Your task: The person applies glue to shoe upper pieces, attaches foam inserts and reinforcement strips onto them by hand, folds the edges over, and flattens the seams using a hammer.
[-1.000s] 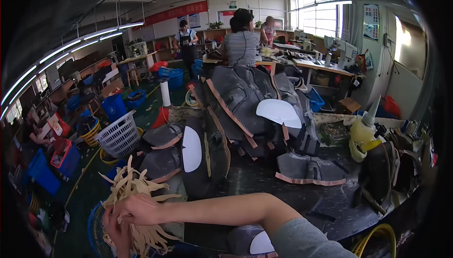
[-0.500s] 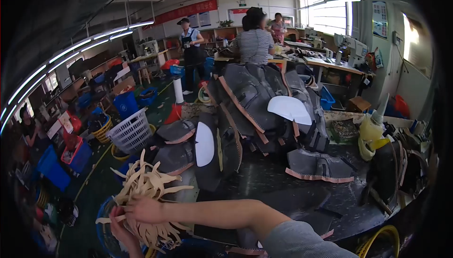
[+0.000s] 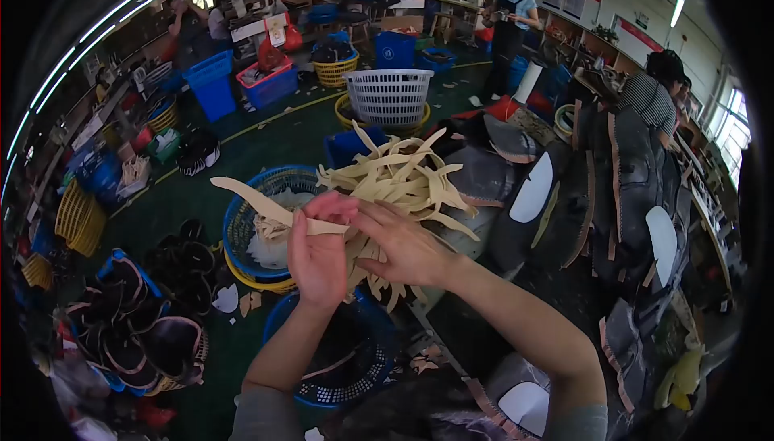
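Observation:
A long, cream-coloured strip [image 3: 250, 197] lies across my left hand [image 3: 319, 260], whose fingers are bent round its right end. Close beside it on the right, my right hand [image 3: 399, 241] rests with curled fingers against the near side of a heap of similar strips [image 3: 403, 168]; whether it pinches one is hidden. The heap sits at the table's left edge. Beyond my left hand stands a blue basket [image 3: 234, 219] with more strips and clear plastic inside. Dark cut pieces with pinkish edging [image 3: 617, 159] are piled right of the heap.
Below my forearms is another blue basket [image 3: 375, 376]. Dark pieces [image 3: 141, 344] fill a container at lower left. A white basket [image 3: 389, 96], blue bins [image 3: 211, 86] and yellow baskets stand on the floor beyond. A person in an apron [image 3: 509, 26] stands at the back; others are farther off.
The view has swung left and down. My left hand has come up from the heap's near side with one strip, and my right hand has moved off the top of the heap towards it.

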